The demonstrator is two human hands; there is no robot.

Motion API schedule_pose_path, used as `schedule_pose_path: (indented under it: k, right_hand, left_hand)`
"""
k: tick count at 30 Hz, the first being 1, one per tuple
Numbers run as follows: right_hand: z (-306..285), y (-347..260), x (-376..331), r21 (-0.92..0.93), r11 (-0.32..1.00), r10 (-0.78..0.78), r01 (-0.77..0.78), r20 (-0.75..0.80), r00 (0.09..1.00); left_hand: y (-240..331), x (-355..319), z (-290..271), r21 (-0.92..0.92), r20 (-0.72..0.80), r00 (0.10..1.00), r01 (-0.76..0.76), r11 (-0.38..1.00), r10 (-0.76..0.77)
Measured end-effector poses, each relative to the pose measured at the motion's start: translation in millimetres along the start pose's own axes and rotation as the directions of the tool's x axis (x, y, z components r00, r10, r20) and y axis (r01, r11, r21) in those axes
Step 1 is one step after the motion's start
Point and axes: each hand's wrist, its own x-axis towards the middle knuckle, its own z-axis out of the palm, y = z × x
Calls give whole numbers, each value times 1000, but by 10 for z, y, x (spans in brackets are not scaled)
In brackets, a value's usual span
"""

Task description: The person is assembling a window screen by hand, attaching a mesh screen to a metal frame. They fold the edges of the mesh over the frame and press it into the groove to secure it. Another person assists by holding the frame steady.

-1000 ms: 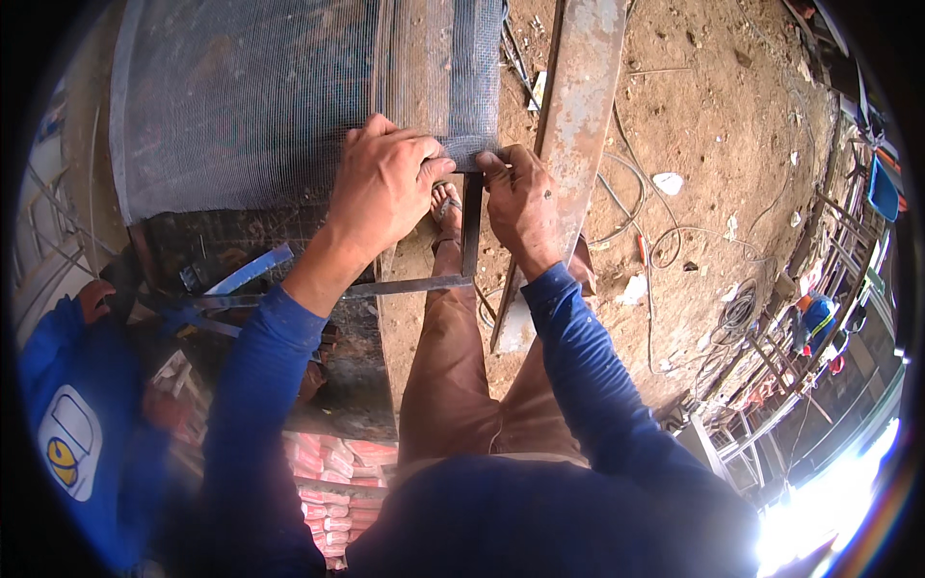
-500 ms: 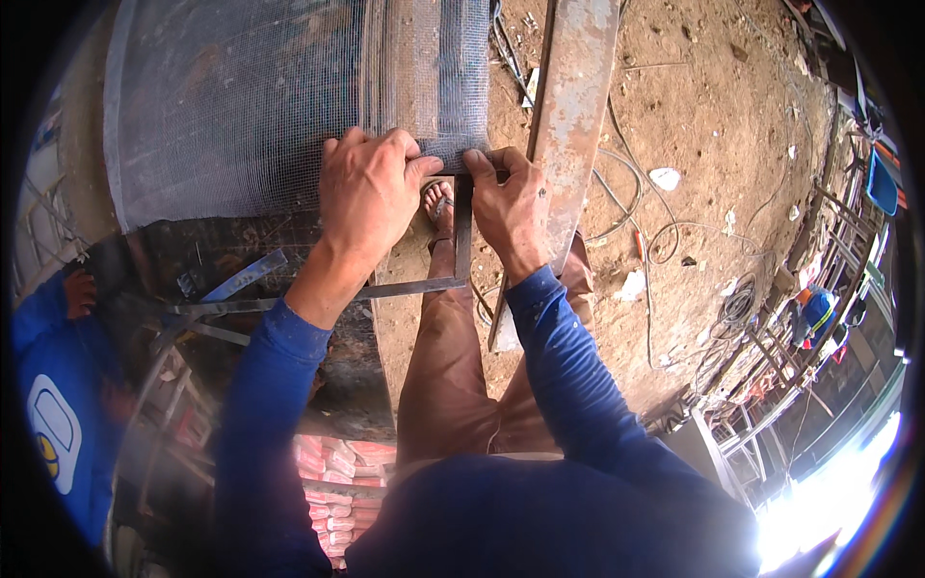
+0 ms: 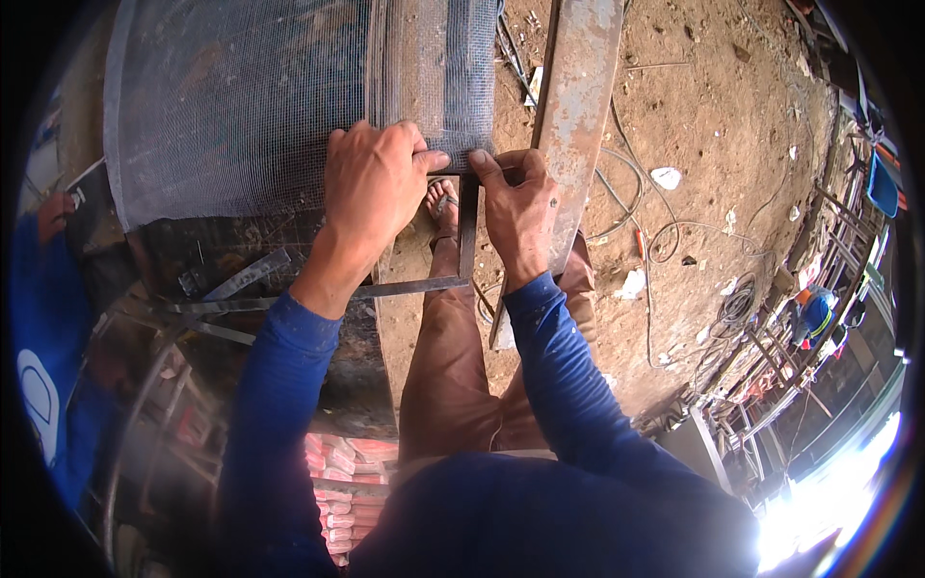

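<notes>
A grey wire mesh sheet [image 3: 231,116] lies over a thin dark metal frame [image 3: 469,231], part of which stays hidden under the mesh. Along the mesh's near edge, my left hand [image 3: 374,188] has its fingers curled down, with the thumb pointing toward the corner. My right hand [image 3: 520,207] pinches that right corner, thumb on top and fingers bent around the frame's edge. The two thumbs are a short gap apart. Below the hands, the frame's bare bars form a corner above my leg.
A long rusty metal beam [image 3: 578,106] runs beside my right hand. A cable [image 3: 636,193] loops over the dirt floor. A flat metal strip [image 3: 249,274] lies on the dark table at left. Another person in a blue sleeve [image 3: 48,279] stands at far left. Red-and-white bags [image 3: 337,491] are stacked below.
Both my hands and the mesh edge have shifted very slightly to the right in the picture. At far left, the other person's hand has moved up and holds a dark object.
</notes>
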Motion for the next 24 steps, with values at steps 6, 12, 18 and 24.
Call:
schedule_pose_path:
  k: [6,12,18,24]
  right_hand:
    - [-16,96,64,110,992,62,-69,60,996]
    - [25,162,124,322,938,97,-131,119,988]
    - [17,199,170,288,942,112,-171,210,971]
    - [95,151,134,119,993,18,-27,79,997]
  left_hand:
    - [-20,45,-13,-23,43,999,13,1000,-12]
    - [-47,73,1,-31,8,1000,-29,999,29]
    - [-20,82,-14,-53,22,1000,-5,999,6]
    - [24,10,-24,-36,34,996,88,996,-86]
